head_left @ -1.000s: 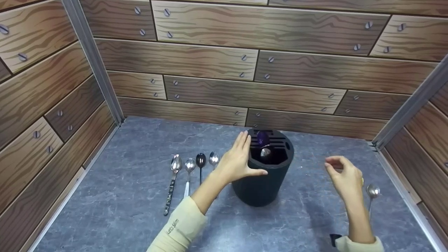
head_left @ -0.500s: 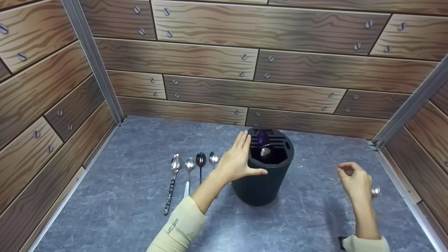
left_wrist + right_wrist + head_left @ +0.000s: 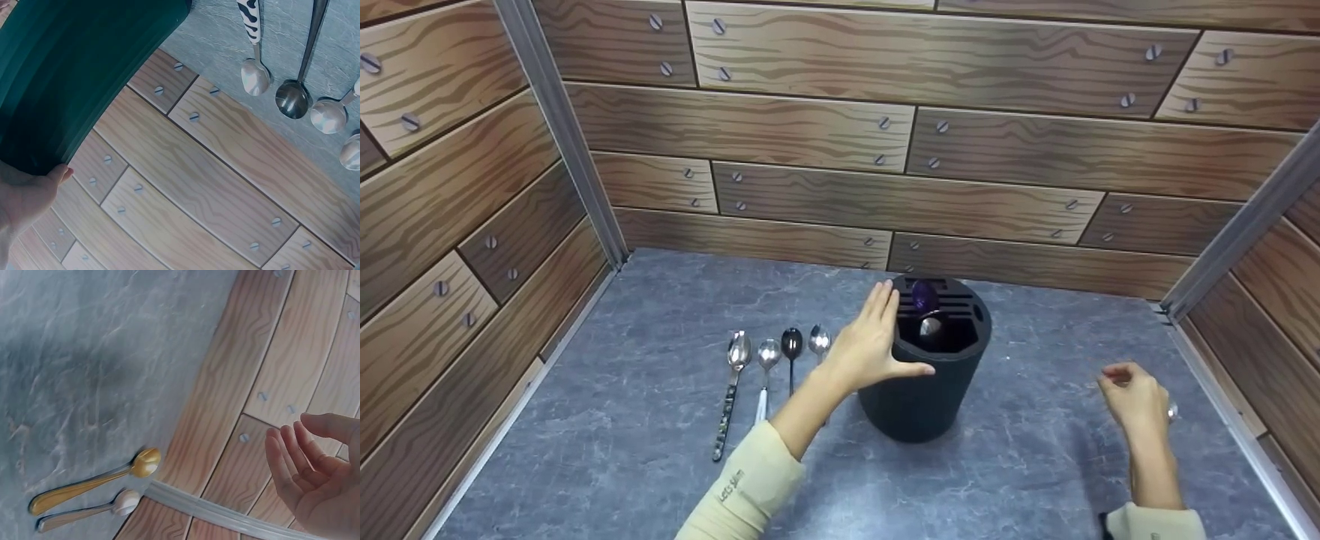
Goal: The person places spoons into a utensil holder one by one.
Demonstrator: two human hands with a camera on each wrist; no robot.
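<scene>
My left hand [image 3: 864,349] rests with straight fingers against the side and rim of a dark utensil holder [image 3: 915,401], thumb spread across its front. A purple spoon head [image 3: 924,296] and a silver spoon head [image 3: 930,328] show at the holder's top, their handles hidden inside. In the left wrist view the same holder [image 3: 84,67] looks dark green. Off to the right, my right hand [image 3: 1140,401] hovers over the table, fingers loosely curled around nothing. Near it in the right wrist view lie a gold spoon [image 3: 145,462] and a smaller silver spoon [image 3: 126,502].
Left of the holder, several spoons lie in a row: one with a patterned handle [image 3: 726,412], one with a pale handle [image 3: 761,405], a black one [image 3: 791,343] and a silver one [image 3: 820,340]. Wood-patterned walls [image 3: 810,127] enclose the grey table [image 3: 645,420].
My right hand has moved right and a little toward me, now covering most of the silver spoon in the head view. The left hand and the holder have stayed in place.
</scene>
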